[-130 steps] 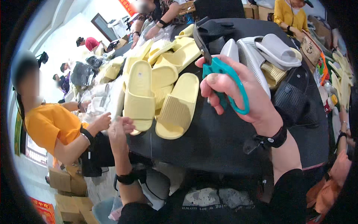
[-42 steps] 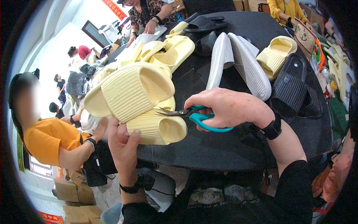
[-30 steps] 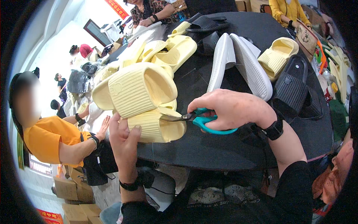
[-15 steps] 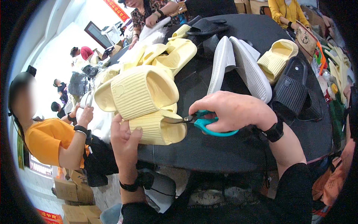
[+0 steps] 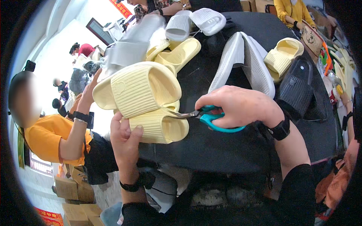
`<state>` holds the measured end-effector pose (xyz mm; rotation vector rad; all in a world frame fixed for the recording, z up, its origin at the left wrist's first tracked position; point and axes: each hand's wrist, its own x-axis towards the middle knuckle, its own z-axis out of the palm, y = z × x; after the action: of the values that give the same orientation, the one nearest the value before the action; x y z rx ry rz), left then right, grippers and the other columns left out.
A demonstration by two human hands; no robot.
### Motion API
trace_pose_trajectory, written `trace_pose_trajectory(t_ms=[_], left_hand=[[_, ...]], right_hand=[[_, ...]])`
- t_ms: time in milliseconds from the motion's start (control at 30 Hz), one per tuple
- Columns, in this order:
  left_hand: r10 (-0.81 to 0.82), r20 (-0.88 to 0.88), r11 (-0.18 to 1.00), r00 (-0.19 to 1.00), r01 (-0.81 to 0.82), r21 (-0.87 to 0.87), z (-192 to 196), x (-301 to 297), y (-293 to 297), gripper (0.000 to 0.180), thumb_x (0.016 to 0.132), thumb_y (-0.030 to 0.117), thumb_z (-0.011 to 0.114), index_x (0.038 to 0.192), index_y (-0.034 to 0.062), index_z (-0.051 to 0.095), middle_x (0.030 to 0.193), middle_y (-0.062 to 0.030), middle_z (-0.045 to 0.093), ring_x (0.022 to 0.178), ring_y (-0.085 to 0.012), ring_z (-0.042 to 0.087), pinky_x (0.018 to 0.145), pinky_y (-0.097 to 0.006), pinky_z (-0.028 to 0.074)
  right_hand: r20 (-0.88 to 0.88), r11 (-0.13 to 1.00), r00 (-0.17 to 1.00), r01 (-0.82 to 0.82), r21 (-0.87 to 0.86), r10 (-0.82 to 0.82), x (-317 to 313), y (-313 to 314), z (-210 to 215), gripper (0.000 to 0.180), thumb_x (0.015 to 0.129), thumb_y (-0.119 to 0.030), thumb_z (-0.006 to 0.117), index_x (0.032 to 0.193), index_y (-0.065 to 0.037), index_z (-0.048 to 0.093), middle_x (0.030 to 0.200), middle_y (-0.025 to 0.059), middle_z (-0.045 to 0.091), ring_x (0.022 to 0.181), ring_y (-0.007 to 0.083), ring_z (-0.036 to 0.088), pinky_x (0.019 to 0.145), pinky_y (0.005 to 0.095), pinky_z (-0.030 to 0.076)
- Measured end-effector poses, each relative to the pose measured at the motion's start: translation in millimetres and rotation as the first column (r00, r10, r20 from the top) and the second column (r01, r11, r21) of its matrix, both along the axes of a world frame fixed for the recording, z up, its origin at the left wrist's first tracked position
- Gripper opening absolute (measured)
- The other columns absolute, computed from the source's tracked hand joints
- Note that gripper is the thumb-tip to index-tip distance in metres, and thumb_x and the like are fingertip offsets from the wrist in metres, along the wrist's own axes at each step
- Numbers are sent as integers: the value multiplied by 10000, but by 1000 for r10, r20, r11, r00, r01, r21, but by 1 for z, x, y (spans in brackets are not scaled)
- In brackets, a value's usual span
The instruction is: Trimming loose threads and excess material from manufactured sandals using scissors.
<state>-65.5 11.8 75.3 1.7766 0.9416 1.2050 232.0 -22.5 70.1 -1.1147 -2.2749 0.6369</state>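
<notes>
My left hand (image 5: 126, 141) grips the lower of two pale yellow slide slippers (image 5: 147, 127), with the thumb on its ribbed strap. The upper yellow slipper (image 5: 137, 90) lies against it, its strap facing me. My right hand (image 5: 243, 105) is closed round a pair of scissors (image 5: 226, 129) with teal handles. Their dark blades point left, with the tips at the gap between the two slippers, by the lower strap's edge. Whether anything thin lies between the blades is too small to tell.
White slippers (image 5: 260, 71), a yellow slipper (image 5: 282, 56) and black slippers (image 5: 297, 90) lie right on the black table (image 5: 211, 160). Beyond my hands are more yellow slippers (image 5: 181, 54), clear plastic bags (image 5: 130, 49) and grey-white slippers (image 5: 179, 26). A co-worker in orange (image 5: 60, 139) stands left.
My right hand and the scissors have shifted slightly right. At the far side, a grey-white pair and clear plastic now cover where black and yellow slippers showed. The orange-clad co-worker's hand has risen.
</notes>
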Motion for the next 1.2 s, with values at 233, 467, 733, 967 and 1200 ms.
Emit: trace_pose_trajectory(t_ms=[233,467,733,967,1200], left_hand=[[41,-45,998,998,-42,-42,-3,3,-4,635,769,-47,530,1339,-85,253,1205,-247,565,1092,-257,576,942,-331,443],[7,-18,999,1000,-8,-45,-3,4,-5,612,778,-62,523,1332,-67,265,1206,-246,566,1082,-244,583,933,-322,451],[17,-4,998,1000,-17,-62,-5,3,0,572,779,-62,508,1309,-53,294,1179,-226,585,1065,-233,587,928,-312,449],[-15,33,996,999,17,-86,-5,-3,-6,493,797,-78,490,1268,-78,348,1175,-175,576,1077,-210,571,913,-282,442],[-108,59,973,992,118,-200,-11,2,-14,483,776,-58,536,1233,-87,381,1077,-131,615,938,-137,595,806,-234,476]], right_hand=[[-22,1000,1000,-5,-13,5,-6,0,-4,385,760,-129,614,1124,-8,596,912,169,662,819,260,662,757,338,523],[20,999,1000,-13,48,12,-10,-3,0,386,749,-125,619,1119,-18,601,835,161,659,783,268,663,741,348,522],[12,999,1000,2,46,-2,-10,-4,8,378,752,-121,631,1118,-29,602,776,147,646,717,260,654,697,339,513],[-417,989,903,140,49,-107,-14,0,2,461,794,-171,712,1181,5,534,883,116,663,803,128,634,767,265,497],[-570,966,789,257,-33,-229,-29,4,-13,543,794,-173,735,1231,16,475,904,67,610,815,87,567,736,250,475]])
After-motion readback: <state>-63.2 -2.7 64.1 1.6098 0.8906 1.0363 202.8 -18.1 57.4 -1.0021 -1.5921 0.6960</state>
